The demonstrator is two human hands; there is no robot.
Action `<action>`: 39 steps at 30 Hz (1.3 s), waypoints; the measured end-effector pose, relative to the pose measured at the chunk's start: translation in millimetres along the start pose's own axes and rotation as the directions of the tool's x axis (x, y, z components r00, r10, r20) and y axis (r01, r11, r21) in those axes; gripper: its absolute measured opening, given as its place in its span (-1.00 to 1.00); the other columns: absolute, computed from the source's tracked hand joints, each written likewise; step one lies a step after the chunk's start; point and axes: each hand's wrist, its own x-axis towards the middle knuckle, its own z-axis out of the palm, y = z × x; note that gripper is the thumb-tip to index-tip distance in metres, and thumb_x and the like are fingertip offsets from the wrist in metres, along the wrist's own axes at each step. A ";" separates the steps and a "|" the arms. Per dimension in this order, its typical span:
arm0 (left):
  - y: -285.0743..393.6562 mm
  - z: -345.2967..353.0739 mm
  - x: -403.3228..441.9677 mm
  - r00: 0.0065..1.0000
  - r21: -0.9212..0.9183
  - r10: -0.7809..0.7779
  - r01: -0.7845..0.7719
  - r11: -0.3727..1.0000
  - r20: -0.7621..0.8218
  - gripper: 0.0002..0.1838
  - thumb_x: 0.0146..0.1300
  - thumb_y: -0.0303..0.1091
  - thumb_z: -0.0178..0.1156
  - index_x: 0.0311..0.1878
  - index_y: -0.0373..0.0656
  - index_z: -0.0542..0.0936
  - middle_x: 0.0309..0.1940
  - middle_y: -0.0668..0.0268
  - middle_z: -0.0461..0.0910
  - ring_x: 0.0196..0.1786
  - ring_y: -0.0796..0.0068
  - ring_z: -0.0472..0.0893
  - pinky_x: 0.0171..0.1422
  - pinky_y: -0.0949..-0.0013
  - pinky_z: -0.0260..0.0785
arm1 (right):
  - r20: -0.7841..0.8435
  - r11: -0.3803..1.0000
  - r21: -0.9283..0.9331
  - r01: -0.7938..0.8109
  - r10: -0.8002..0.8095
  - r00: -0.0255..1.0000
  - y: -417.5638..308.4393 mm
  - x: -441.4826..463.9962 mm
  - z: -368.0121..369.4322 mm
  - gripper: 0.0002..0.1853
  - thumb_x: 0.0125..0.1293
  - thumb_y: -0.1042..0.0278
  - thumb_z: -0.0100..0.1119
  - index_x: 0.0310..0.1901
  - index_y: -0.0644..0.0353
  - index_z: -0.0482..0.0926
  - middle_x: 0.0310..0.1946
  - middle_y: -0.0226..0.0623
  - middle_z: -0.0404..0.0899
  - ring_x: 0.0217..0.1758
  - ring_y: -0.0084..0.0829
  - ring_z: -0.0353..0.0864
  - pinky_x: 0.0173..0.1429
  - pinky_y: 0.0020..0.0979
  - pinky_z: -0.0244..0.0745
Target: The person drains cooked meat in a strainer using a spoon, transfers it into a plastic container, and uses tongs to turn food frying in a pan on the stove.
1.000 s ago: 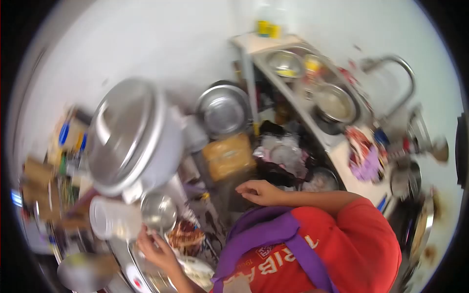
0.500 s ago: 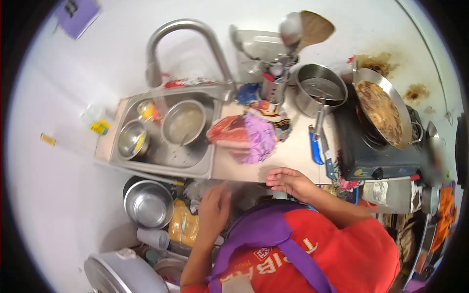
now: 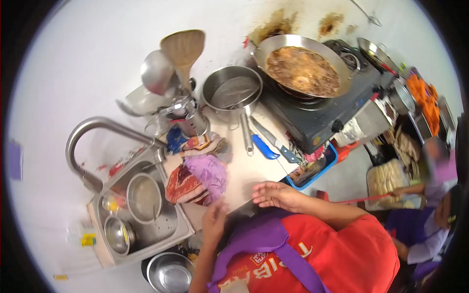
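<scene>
My left hand (image 3: 215, 220) is raised at the counter's front edge, just below the purple flowered cloth (image 3: 207, 173) and the red patterned cloth (image 3: 183, 186). It looks empty, its fingers loosely extended and slightly blurred. My right hand (image 3: 276, 195) hovers at the same edge, palm turned inward and fingers stretched out, with nothing in it. Farther back on the counter lie a knife (image 3: 274, 140) and a blue-handled tool (image 3: 265, 147). Behind them stands a steel saucepan (image 3: 232, 90), its handle pointing toward me.
On the black gas stove (image 3: 312, 115) sits a wok (image 3: 345, 88) of bubbling brown food. The sink (image 3: 168, 229) at left contains bowls under a curved faucet (image 3: 78, 141). A utensil holder (image 3: 195, 124) stands against the wall. Another person (image 3: 415, 224) works at far right, holding a red stick.
My view has swung to the right, bringing the stove nearer the middle and the other person into sight. Both hands stay apart in front of my body, the left nearer the cloths.
</scene>
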 end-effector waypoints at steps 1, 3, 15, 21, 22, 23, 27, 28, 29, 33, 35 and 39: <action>-0.3 3.7 -0.7 0.992 -0.026 -0.050 0.054 0.998 0.119 -0.63 0.32 -0.36 0.07 0.15 -0.28 0.43 -0.14 0.26 0.55 -0.11 0.57 0.53 0.01 0.49 0.36 | 0.005 1.000 -0.010 -0.012 0.012 1.000 8.0 -1.9 -0.9 -0.67 0.42 0.36 -0.08 0.17 0.20 0.34 0.01 -0.30 0.50 0.05 -0.45 0.52 0.13 -0.42 0.45; 0.9 10.1 -0.5 0.925 -0.051 -0.137 0.165 0.985 0.355 -0.60 0.36 -0.33 0.05 0.20 -0.29 0.37 -0.13 0.33 0.52 -0.08 0.59 0.50 0.04 0.50 0.34 | -0.049 1.000 0.000 0.013 -0.013 0.999 23.1 -6.4 -0.4 -0.68 0.42 0.33 -0.07 0.16 0.18 0.36 0.01 -0.33 0.50 0.06 -0.47 0.52 0.13 -0.43 0.45; -46.2 6.3 -4.6 0.659 0.161 -0.197 0.116 0.980 0.725 -0.59 0.33 -0.25 0.07 0.18 -0.23 0.42 -0.09 0.14 0.58 -0.04 0.37 0.57 0.10 0.38 0.36 | -0.440 0.990 -0.102 -0.100 0.046 0.897 176.5 -22.1 -18.0 -0.71 0.36 0.37 -0.03 0.08 0.19 0.43 -0.10 -0.36 0.54 -0.10 -0.53 0.52 -0.05 -0.49 0.46; -53.4 -19.7 -10.5 0.725 0.192 -0.259 0.176 0.965 0.639 -0.57 0.32 -0.21 0.07 0.18 -0.22 0.43 -0.11 0.15 0.59 -0.07 0.41 0.58 0.06 0.39 0.36 | -0.494 0.970 -0.188 -0.153 0.041 0.868 236.0 -27.8 -30.3 -0.71 0.31 0.39 0.03 0.05 0.22 0.46 -0.14 -0.33 0.56 -0.13 -0.52 0.53 -0.08 -0.50 0.45; -54.7 -21.6 -11.7 0.727 0.231 -0.292 0.186 0.955 0.622 -0.57 0.32 -0.20 0.07 0.18 -0.22 0.43 -0.12 0.15 0.59 -0.07 0.41 0.58 0.06 0.39 0.36 | -0.500 0.974 -0.177 -0.139 0.033 0.865 231.5 -31.6 -30.2 -0.71 0.33 0.40 0.00 0.07 0.22 0.44 -0.10 -0.34 0.54 -0.11 -0.54 0.51 -0.06 -0.52 0.43; -57.3 -20.6 -11.6 0.739 0.243 -0.298 0.186 0.952 0.605 -0.57 0.31 -0.20 0.07 0.18 -0.21 0.43 -0.12 0.14 0.60 -0.08 0.39 0.59 0.06 0.39 0.37 | -0.506 0.977 -0.169 -0.128 0.026 0.862 228.2 -35.0 -31.8 -0.70 0.35 0.41 -0.02 0.09 0.22 0.42 -0.07 -0.36 0.52 -0.08 -0.57 0.49 -0.04 -0.53 0.42; -39.6 -12.4 -14.7 0.778 0.268 -0.211 0.057 0.962 0.592 -0.59 0.31 -0.22 0.07 0.15 -0.21 0.45 -0.10 0.12 0.59 -0.04 0.33 0.58 0.07 0.36 0.36 | -0.587 0.975 -0.201 -0.100 -0.038 0.809 227.2 -46.0 -45.1 -0.71 0.33 0.43 -0.02 0.06 0.28 0.44 -0.14 -0.35 0.54 -0.16 -0.58 0.51 -0.06 -0.55 0.41; -36.7 -11.8 -15.1 0.771 0.270 -0.201 0.039 0.962 0.604 -0.59 0.31 -0.22 0.07 0.15 -0.21 0.45 -0.10 0.12 0.59 -0.03 0.32 0.57 0.07 0.36 0.36 | -0.625 0.977 -0.188 -0.101 -0.040 0.780 232.1 -48.1 -47.4 -0.72 0.33 0.42 0.00 0.04 0.28 0.46 -0.21 -0.36 0.54 -0.20 -0.56 0.50 -0.09 -0.54 0.41; -33.9 -10.2 -12.0 0.764 0.270 -0.182 0.011 0.963 0.619 -0.60 0.31 -0.23 0.07 0.15 -0.21 0.46 -0.11 0.12 0.59 -0.03 0.31 0.57 0.08 0.35 0.35 | -0.664 0.979 -0.180 -0.095 -0.049 0.746 238.4 -48.0 -54.6 -0.73 0.32 0.40 0.01 0.01 0.28 0.47 -0.27 -0.38 0.54 -0.24 -0.55 0.50 -0.11 -0.53 0.41; -26.6 -9.0 2.6 0.743 0.282 -0.185 -0.004 0.960 0.643 -0.61 0.30 -0.24 0.07 0.14 -0.22 0.47 -0.12 0.13 0.59 -0.02 0.28 0.56 0.11 0.35 0.33 | -0.731 0.978 -0.190 -0.082 -0.085 0.678 269.1 -48.1 -74.5 -0.73 0.30 0.37 0.04 -0.02 0.28 0.50 -0.31 -0.33 0.59 -0.28 -0.52 0.52 -0.13 -0.50 0.42; -28.3 -11.2 6.4 0.737 0.291 -0.171 -0.037 0.956 0.653 -0.62 0.31 -0.30 0.07 0.15 -0.24 0.45 -0.12 0.16 0.58 -0.05 0.36 0.55 0.08 0.39 0.34 | -0.737 0.961 -0.230 -0.151 -0.070 0.672 288.4 -47.9 -77.9 -0.72 0.29 0.37 0.06 -0.01 0.29 0.50 -0.28 -0.31 0.59 -0.24 -0.51 0.53 -0.10 -0.49 0.43; -34.4 -16.3 9.8 0.769 0.285 -0.080 -0.137 0.949 0.635 -0.63 0.31 -0.41 0.07 0.17 -0.29 0.43 -0.11 0.22 0.55 -0.10 0.51 0.54 0.03 0.47 0.37 | -0.698 0.821 -0.479 -0.312 -0.140 0.702 298.4 -51.1 -74.1 -0.71 0.26 0.34 0.10 -0.03 0.30 0.50 -0.24 -0.24 0.60 -0.17 -0.43 0.57 -0.04 -0.44 0.45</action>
